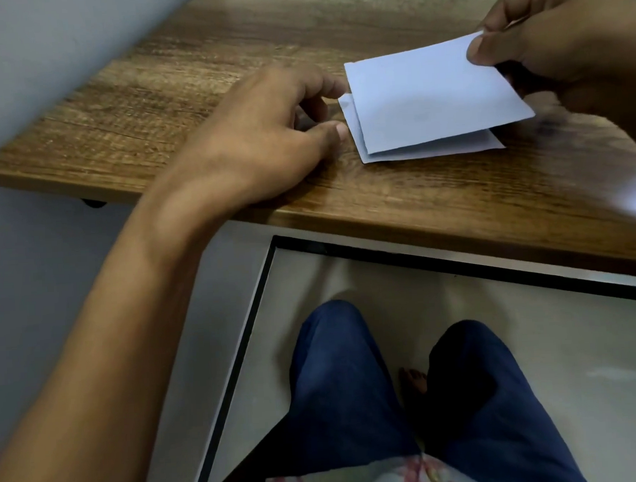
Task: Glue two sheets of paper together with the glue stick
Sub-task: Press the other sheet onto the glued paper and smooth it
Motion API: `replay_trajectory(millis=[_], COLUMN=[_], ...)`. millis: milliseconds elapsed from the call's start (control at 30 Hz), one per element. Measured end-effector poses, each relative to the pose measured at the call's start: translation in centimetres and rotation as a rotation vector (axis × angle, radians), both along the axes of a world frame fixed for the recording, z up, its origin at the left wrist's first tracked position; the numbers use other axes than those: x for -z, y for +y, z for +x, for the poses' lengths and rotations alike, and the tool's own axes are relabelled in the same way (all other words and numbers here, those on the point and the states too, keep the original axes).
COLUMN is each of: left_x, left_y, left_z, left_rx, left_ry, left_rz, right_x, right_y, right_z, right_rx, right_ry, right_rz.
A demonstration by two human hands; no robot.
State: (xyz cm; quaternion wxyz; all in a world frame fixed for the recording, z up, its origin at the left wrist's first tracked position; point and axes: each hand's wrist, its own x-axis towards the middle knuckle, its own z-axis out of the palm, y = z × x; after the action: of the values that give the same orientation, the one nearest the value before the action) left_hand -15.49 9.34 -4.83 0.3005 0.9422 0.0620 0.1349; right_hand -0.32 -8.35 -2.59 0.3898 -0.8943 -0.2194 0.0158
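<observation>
Two small white sheets of paper lie on the wooden table (225,54). The lower sheet (430,153) rests flat, only its left and near margins showing. The upper sheet (423,99) lies over it, its far right corner lifted and pinched between thumb and fingers of my right hand (563,32). My left hand (267,140) rests on the table just left of the sheets, fingers curled, fingertips at the lower sheet's left edge; I cannot tell whether they press on it. No glue stick is visible.
The table's near edge (418,217) runs diagonally across the view, with a black metal frame (458,266) beneath it. My knees in blue trousers (338,379) are under the table. A grey wall (41,52) borders the table on the left.
</observation>
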Motion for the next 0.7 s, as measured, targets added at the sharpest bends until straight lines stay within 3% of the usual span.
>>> replay_trajectory(millis=[700], left_x=[0.0], left_y=[-0.3], left_z=[-0.08], left_rx=[0.01], left_ry=[0.011], left_rz=[0.054], right_x=[0.61], right_y=[0.51], right_z=[0.14], right_rx=[-0.032], right_ry=[0.017], right_rz=[-0.024])
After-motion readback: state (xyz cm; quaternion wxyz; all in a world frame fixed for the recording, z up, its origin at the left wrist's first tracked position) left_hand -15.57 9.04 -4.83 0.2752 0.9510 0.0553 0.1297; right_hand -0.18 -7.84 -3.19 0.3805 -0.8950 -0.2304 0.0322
